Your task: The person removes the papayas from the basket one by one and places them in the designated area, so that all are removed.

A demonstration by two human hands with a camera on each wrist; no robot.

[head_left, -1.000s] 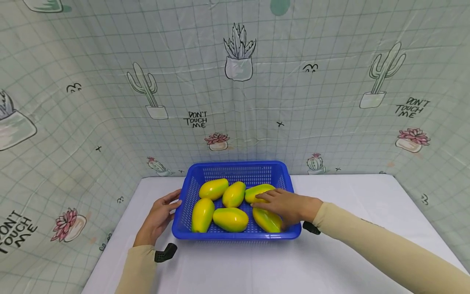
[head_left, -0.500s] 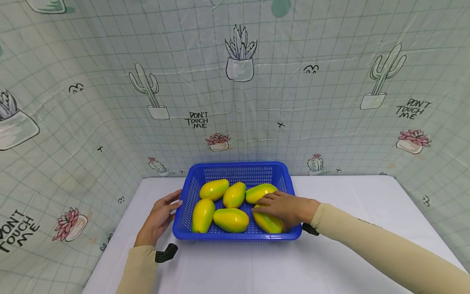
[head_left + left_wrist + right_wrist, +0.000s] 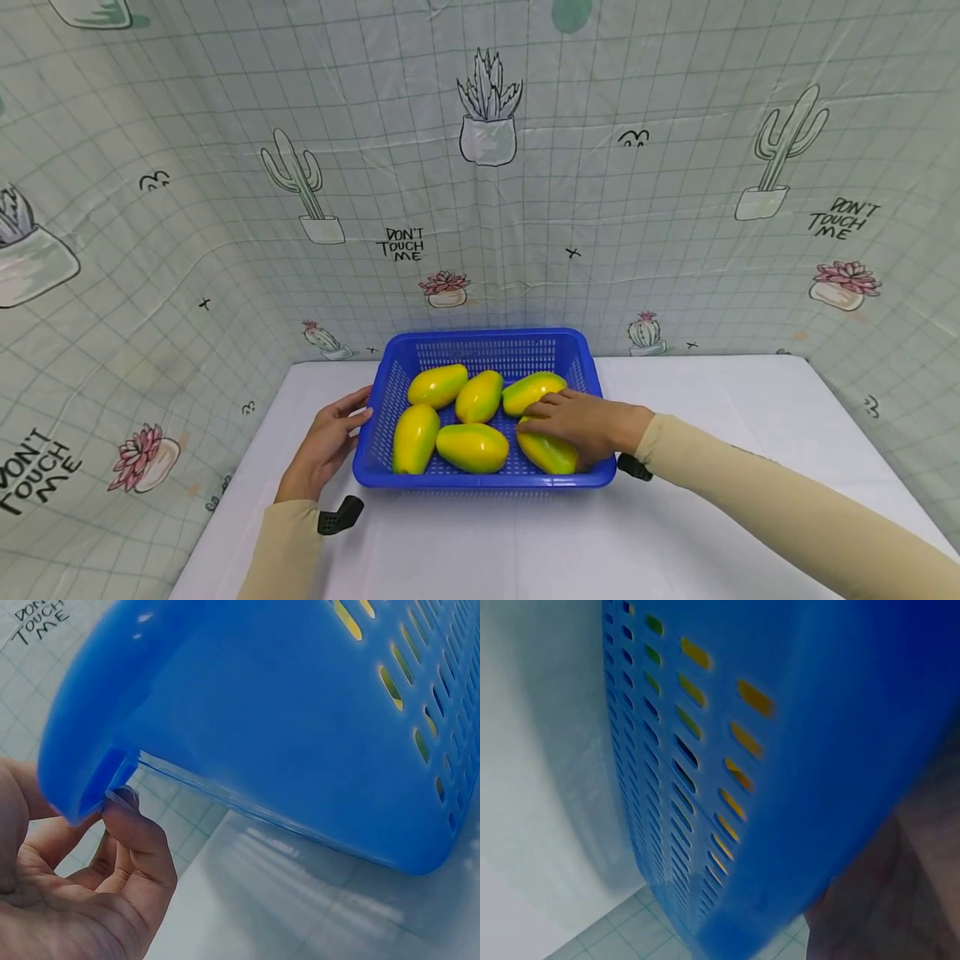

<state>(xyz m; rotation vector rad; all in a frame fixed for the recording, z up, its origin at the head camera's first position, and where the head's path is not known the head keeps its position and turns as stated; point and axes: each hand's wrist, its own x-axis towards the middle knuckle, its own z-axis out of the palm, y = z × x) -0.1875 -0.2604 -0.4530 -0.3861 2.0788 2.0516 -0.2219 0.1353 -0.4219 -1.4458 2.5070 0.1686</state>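
- Right hand (image 3: 588, 423) is curled over the mango-looking fruit (image 3: 546, 452), just right of lower centre in the head view; thumb mostly hidden.
- That fruit's right under the fingers, long axis slanting upper left to lower right.
- Left hand (image 3: 324, 440) is way farther off, pinching the blue basket (image 3: 480, 482) by its rim.
- Fruit's glossy, smooth, fat oval, yellow-green.
- Basket's slotted, looks like plastic.

Before me I see a pale cloth wall (image 3: 525, 208), creased and green-checked, closing in the back and both sides of the white counter (image 3: 720, 396). Potted cacti (image 3: 775, 171) and black words (image 3: 401, 245) (they read "DON'T TOUCH ME") are printed across it. The light looks soft.
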